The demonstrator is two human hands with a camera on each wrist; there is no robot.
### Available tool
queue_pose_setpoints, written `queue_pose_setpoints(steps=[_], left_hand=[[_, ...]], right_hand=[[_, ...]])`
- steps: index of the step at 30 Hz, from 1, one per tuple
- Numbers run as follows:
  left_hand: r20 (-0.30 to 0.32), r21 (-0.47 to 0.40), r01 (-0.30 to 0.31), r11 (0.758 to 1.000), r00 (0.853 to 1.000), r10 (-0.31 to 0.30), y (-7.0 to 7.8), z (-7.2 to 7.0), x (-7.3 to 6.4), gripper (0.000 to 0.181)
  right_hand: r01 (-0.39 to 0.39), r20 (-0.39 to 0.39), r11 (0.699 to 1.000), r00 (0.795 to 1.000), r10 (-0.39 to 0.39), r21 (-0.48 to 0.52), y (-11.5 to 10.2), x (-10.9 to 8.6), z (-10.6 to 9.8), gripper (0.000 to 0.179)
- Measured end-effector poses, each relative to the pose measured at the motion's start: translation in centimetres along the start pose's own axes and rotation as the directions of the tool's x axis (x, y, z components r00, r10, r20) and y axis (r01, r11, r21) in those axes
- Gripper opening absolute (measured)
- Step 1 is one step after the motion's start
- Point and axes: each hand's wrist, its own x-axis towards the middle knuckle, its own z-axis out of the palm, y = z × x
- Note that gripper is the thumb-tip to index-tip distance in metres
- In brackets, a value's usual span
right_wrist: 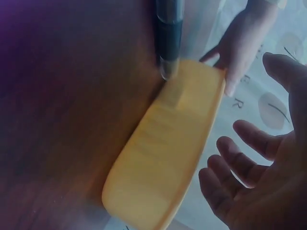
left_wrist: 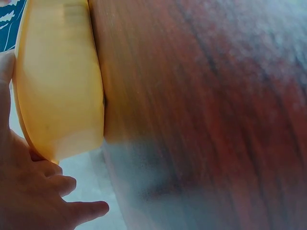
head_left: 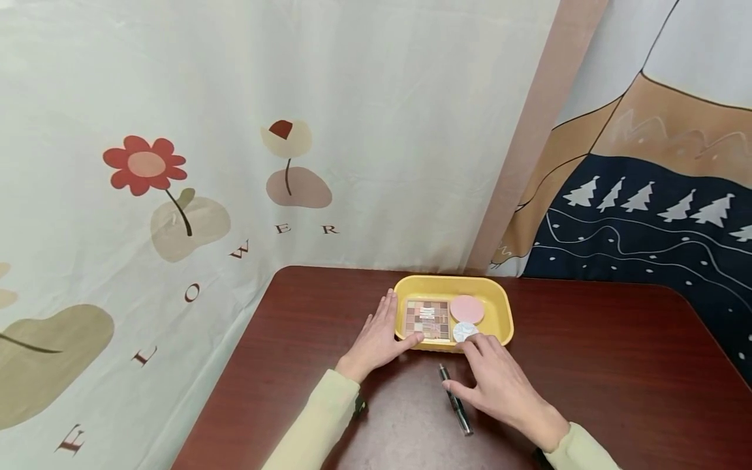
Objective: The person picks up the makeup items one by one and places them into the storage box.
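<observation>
A yellow plastic basket (head_left: 501,294) stands near the back of the table. Inside lie an eyeshadow palette (head_left: 427,320) on the left, a round pink disc (head_left: 467,309), and a smaller white marbled round item (head_left: 465,331) by the front rim. My left hand (head_left: 376,336) rests against the basket's left end, fingers straight along the side and thumb over the front-left rim. Loosely bent and holding nothing, the fingers of my right hand (head_left: 496,378) hover at the front-right rim beside the white item. A dark pen (head_left: 457,405) lies on the table under the right thumb.
The dark reddish-brown table (head_left: 599,365) ends at the back against a printed curtain (head_left: 382,130). A second cloth with trees (head_left: 646,196) hangs at the right.
</observation>
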Motion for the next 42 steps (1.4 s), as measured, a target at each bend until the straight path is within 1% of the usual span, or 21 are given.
queue_pose_setpoints(steps=[6, 10, 14, 19, 25, 29, 36, 42], left_hand=[[-0.001, -0.003, 0.006, 1.000, 1.000, -0.006, 0.0, 0.0, 0.0, 0.110], [-0.006, 0.000, 0.005, 1.000, 1.000, -0.005, 0.0, 0.0, -0.1, 0.110], [-0.008, -0.001, 0.005, 1.000, 1.000, -0.005, 0.1, 0.0, -0.2, 0.110], [-0.005, -0.005, 0.009, 1.000, 1.000, -0.009, 0.1, 0.0, -0.3, 0.110], [-0.006, -0.004, 0.009, 1.000, 1.000, -0.009, 0.1, 0.0, -0.2, 0.109], [-0.008, -0.002, 0.004, 1.000, 1.000, -0.004, 0.2, 0.0, -0.2, 0.110], [-0.011, 0.004, -0.003, 1.000, 1.000, 0.003, 0.3, -0.1, -0.2, 0.110], [-0.012, 0.000, -0.005, 1.000, 1.000, 0.005, 0.2, -0.1, -0.2, 0.110]], right_hand=[[-0.009, 0.110, 0.998, 0.994, 0.002, 0.060, -0.6, -0.4, 0.6, 0.043], [0.000, 0.164, 0.996, 0.986, -0.015, 0.090, -1.0, -0.4, 0.9, 0.034], [0.009, 0.203, 0.995, 0.979, -0.029, 0.098, -1.1, -0.3, 1.4, 0.033], [-0.013, 0.254, 0.995, 0.967, -0.011, 0.094, -1.2, -0.3, 2.0, 0.035], [-0.037, 0.244, 0.993, 0.970, 0.009, 0.111, -1.4, -0.4, 2.4, 0.039], [-0.050, 0.257, 0.991, 0.966, 0.015, 0.127, -1.4, -0.6, 2.6, 0.042], [-0.028, 0.255, 0.991, 0.967, -0.006, 0.129, -1.3, -0.7, 2.7, 0.039], [-0.029, 0.263, 0.989, 0.965, -0.011, 0.148, -1.3, -0.8, 2.0, 0.037]])
